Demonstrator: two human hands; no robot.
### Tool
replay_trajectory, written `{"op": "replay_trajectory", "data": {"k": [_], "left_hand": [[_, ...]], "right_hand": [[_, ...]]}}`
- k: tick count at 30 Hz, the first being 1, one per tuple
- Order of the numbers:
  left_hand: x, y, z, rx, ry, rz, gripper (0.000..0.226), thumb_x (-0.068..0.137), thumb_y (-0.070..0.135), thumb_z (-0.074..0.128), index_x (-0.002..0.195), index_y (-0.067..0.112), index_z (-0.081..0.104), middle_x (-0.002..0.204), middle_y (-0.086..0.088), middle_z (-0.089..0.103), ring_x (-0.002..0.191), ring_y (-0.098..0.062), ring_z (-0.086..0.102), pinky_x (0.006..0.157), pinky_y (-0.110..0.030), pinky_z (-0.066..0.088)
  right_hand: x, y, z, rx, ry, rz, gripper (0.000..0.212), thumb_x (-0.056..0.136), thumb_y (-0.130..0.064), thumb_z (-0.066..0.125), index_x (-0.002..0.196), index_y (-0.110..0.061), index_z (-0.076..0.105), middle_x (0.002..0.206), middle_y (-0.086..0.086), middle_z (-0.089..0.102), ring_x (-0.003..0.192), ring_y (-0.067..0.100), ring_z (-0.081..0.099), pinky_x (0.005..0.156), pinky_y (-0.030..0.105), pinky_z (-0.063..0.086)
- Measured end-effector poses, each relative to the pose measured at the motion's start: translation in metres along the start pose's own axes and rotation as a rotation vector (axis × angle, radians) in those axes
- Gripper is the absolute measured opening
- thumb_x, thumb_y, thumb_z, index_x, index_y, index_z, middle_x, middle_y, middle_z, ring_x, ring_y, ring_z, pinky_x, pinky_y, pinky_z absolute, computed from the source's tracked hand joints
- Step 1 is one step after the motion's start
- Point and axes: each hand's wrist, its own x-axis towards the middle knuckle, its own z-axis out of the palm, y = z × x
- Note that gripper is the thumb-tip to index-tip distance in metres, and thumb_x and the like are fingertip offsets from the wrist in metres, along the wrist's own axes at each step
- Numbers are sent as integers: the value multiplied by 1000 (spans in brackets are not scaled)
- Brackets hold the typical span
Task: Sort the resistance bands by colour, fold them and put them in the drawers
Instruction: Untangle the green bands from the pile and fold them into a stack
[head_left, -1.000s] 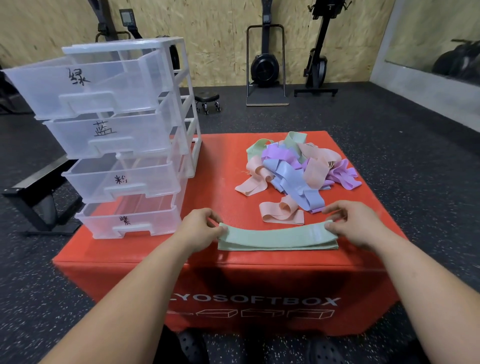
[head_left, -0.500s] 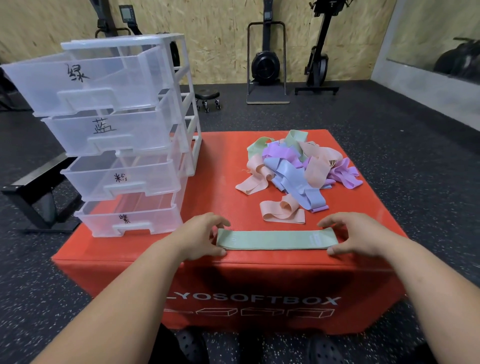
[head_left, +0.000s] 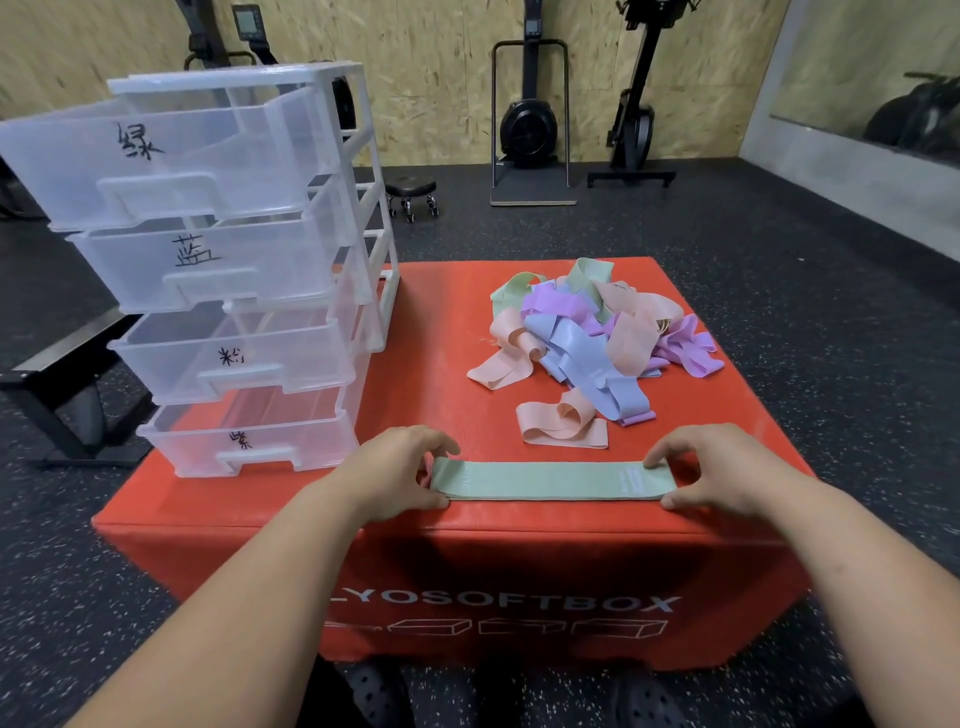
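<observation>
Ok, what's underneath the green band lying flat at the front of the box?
Only the red box top: the green band lies flat on it, doubled, left hand and right hand touching its ends. The strip it covers is hidden.

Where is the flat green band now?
Head view: the green band lies flat along the near edge of the red box, its ends touched by the left hand and right hand, in front of a pink band.
</observation>
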Motion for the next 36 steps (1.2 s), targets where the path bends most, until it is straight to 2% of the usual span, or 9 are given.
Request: {"op": "replay_trajectory", "data": {"k": [3,6,9,14,17,20,23,30,36], "left_hand": [[2,-1,1,9,-4,14,67,74,46,89,135,40,64,119,21,63,101,-5,57,87,-28,53],[6,-2,6,-15,11,20,71,71,65,84,135,43,62,115,22,61,106,-6,56,95,-33,53],[17,3,11,-85,84,8,66,78,75,73,133,42,63,115,19,61,112,-8,56,99,-36,52],[51,19,20,-48,206,-19,55,91,64,68,137,35,63,130,8,62,124,-19,52,106,-39,46],[73,26,26,-18,244,-56,54,95,58,67,142,32,59,136,5,59,128,-23,50,107,-39,46],[93,27,31,-3,246,-75,59,95,54,66,148,31,53,142,3,54,128,-25,49,106,-41,47],[113,24,35,7,243,-94,64,95,53,66,152,31,47,147,1,48,132,-27,48,107,-43,47],[153,18,39,-79,282,-124,74,95,52,64,160,29,36,165,-5,31,150,-29,30,121,-44,36],[174,16,46,-113,310,-84,75,95,52,64,160,29,36,167,-4,28,152,-26,26,125,-40,29]], "right_hand": [[1,1,1,-3,-10,0,48,64,-35,97,103,-46,71,112,-22,69,104,1,61,86,16,42],[4,1,1,47,-24,-21,53,61,-43,97,108,-44,72,114,-24,66,108,0,62,97,23,49],[14,-1,0,102,80,-57,46,69,-48,93,109,-44,70,114,-25,64,108,2,64,97,28,51],[45,-19,6,154,276,-90,36,83,-43,84,116,-36,72,117,-19,65,108,6,64,98,33,51],[69,-32,14,128,317,-107,38,86,-52,75,121,-38,69,126,-17,64,114,10,62,98,35,50],[94,-45,21,93,337,-125,45,88,-59,67,127,-36,68,132,-13,59,125,13,54,104,36,46],[120,-55,25,24,338,-96,49,90,-53,71,136,-37,63,145,-9,51,136,17,43,108,36,41],[184,-57,12,44,497,26,53,96,-60,52,142,-35,59,154,-2,45,139,28,38,113,49,39],[264,-40,-35,-145,405,149,57,102,-58,43,150,-26,47,166,2,29,151,33,21,116,55,34]]}}
